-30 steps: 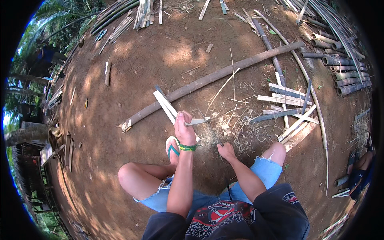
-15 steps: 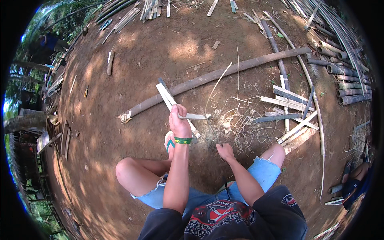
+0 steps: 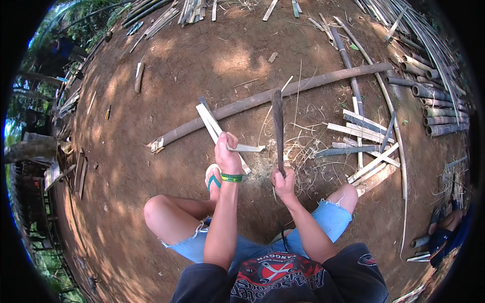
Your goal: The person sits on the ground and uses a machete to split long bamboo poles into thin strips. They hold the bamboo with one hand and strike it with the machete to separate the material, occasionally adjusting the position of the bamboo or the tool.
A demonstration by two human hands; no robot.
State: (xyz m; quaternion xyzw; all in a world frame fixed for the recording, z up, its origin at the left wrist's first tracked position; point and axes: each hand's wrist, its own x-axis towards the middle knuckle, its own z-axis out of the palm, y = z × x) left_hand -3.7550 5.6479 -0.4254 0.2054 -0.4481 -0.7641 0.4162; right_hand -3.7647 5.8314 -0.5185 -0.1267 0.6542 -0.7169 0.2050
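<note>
My left hand (image 3: 228, 155) is closed around a pale split bamboo strip (image 3: 249, 148), whose cut end sticks out to the right. Next to that hand, more pale bamboo strips (image 3: 208, 119) lean across a long round pole (image 3: 247, 104) on the ground. My right hand (image 3: 284, 185) grips a machete (image 3: 278, 126). Its long, dark, flat blade points away from me, over the pole. Between the hands and to their right, curled bamboo shavings (image 3: 305, 151) litter the soil.
A loose pile of split bamboo pieces (image 3: 366, 129) lies to my right. Beyond it are long poles (image 3: 399, 141) and stacked bamboo tubes (image 3: 444, 108). More strips (image 3: 194, 11) lie at the far edge. Another person (image 3: 447, 230) sits at the lower right.
The machete has swung up and turned, so its blade now shows broad side on. My right hand has shifted slightly up. My left hand has barely moved.
</note>
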